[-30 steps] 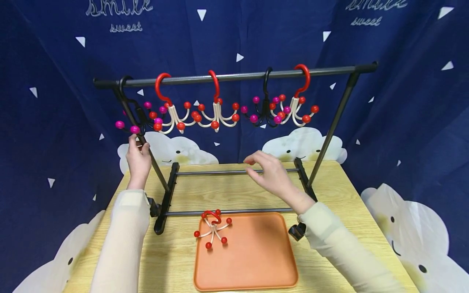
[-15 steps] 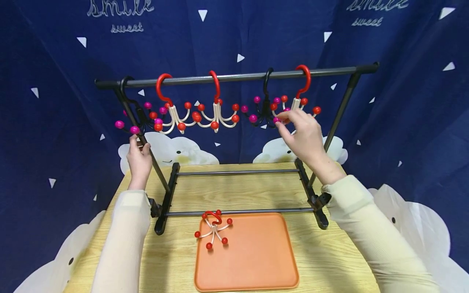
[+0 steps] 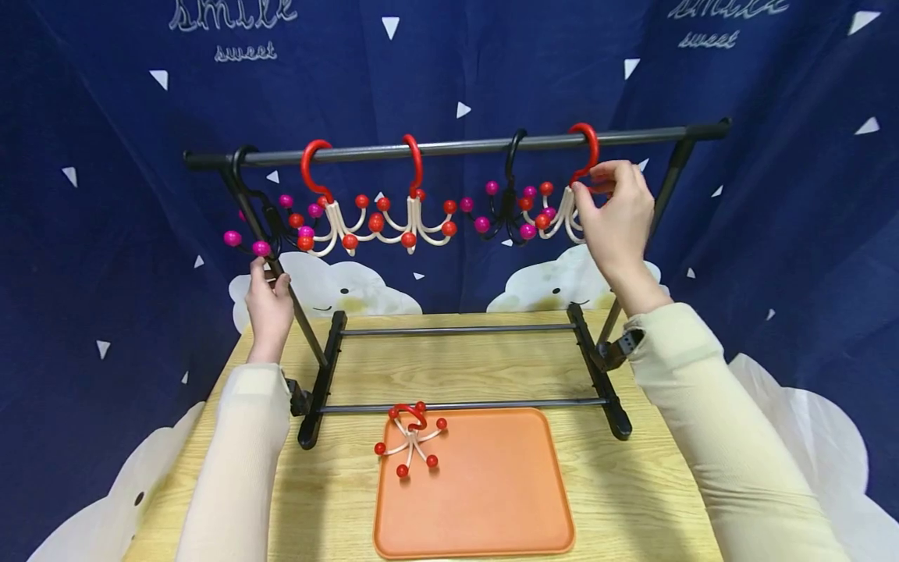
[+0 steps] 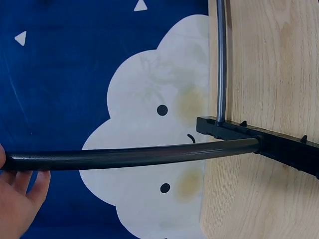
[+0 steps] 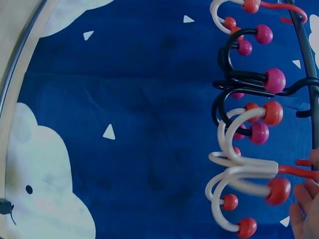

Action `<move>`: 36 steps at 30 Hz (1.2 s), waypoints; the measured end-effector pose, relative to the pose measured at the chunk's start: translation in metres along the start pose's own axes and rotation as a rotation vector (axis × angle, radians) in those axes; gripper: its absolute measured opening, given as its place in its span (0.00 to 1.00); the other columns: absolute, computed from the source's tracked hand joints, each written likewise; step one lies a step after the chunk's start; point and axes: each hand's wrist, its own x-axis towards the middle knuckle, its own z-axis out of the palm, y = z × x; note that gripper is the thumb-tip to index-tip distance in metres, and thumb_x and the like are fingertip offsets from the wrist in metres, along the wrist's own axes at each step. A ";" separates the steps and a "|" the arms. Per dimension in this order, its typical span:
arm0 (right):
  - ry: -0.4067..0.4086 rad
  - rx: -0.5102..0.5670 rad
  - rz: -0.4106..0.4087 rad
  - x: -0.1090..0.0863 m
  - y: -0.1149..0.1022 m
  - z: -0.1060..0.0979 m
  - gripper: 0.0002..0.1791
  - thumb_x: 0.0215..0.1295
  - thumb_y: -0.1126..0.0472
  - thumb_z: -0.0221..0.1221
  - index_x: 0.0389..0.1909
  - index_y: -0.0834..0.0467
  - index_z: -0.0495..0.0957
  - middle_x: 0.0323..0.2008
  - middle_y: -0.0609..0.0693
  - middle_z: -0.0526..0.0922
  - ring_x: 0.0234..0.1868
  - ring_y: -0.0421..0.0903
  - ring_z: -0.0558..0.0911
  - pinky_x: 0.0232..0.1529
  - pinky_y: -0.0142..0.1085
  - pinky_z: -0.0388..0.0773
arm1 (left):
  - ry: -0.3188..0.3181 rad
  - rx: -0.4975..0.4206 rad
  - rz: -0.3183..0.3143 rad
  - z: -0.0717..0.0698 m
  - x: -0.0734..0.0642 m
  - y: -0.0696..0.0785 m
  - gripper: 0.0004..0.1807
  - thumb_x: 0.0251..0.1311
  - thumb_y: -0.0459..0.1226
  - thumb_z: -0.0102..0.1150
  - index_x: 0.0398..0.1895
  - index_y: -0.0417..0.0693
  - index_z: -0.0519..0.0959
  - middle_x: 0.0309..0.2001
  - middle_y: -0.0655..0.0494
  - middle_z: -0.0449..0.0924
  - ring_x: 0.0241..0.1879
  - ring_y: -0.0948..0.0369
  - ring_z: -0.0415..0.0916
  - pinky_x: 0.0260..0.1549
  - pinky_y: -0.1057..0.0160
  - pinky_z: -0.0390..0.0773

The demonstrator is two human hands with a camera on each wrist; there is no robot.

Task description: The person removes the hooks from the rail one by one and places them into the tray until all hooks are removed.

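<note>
My left hand (image 3: pixel 270 316) holds the rack's left post (image 4: pixel 129 155), fingers on one side and thumb on the other. On the right, my right hand (image 3: pixel 621 222) pinches the red hook's neck on a white multi-arm hanger (image 5: pixel 254 168) with red balls. That hook is over the black rail (image 3: pixel 463 147); some of the hanger's arms are hidden behind the hand. Beside it hangs a black hanger (image 3: pixel 508 207) with magenta balls. Further left are two more white hangers with red hooks, one in the middle (image 3: pixel 414 211), and a black one (image 3: pixel 275 225) by the left post.
Another white hanger (image 3: pixel 411 439) with a red hook lies at the upper left of an orange tray (image 3: pixel 485 492) on the wooden table. The rack's black feet (image 3: pixel 323 390) and low crossbars (image 3: pixel 456 330) stand behind the tray. A blue patterned curtain (image 3: pixel 456 70) hangs behind.
My right hand has moved right and up from over the table's middle, past the balls, to the rightmost hanger's hook. My left hand stays at the left post.
</note>
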 end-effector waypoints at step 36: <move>0.066 0.122 0.047 0.002 -0.026 -0.024 0.14 0.56 0.58 0.61 0.41 0.60 0.75 0.38 0.51 0.78 0.38 0.37 0.79 0.43 0.24 0.74 | 0.007 0.002 0.013 0.002 0.001 -0.002 0.21 0.65 0.33 0.45 0.60 0.48 0.59 0.47 0.38 0.73 0.49 0.46 0.74 0.48 0.49 0.72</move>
